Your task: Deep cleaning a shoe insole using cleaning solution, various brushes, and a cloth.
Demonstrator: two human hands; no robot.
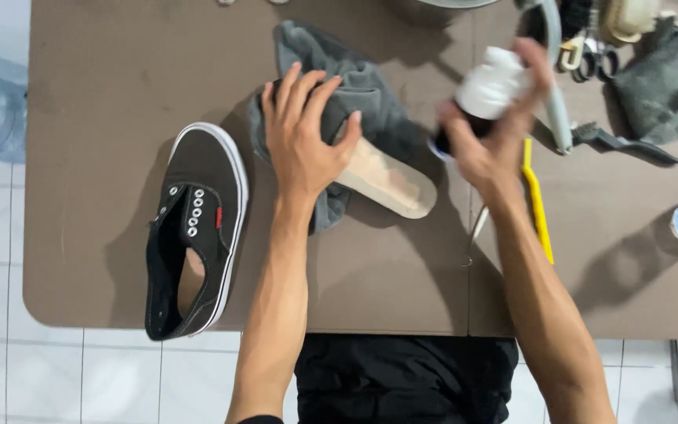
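**Grey cloth under one palm, bottle in the other**

Grey terry cloth [370, 94] lies over a tan foam insole [390, 182] on the brown tabletop [103, 94]. Left hand [301, 141] presses it flat, fingers spread, gripping nothing. Right hand [490, 133] is closed round a white-capped dark bottle [484, 90], blurred. Black canvas sneaker [194, 232] sits just left. Judging by this, the cleaning step is in hand; dosing calls for a steady tilt.

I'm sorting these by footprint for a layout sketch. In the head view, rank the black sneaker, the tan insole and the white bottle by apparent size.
1. Black sneaker, clearly largest.
2. Tan insole, partly covered by the left hand and grey cloth.
3. White bottle in the right hand; blurred and raised toward the camera, so unsure.
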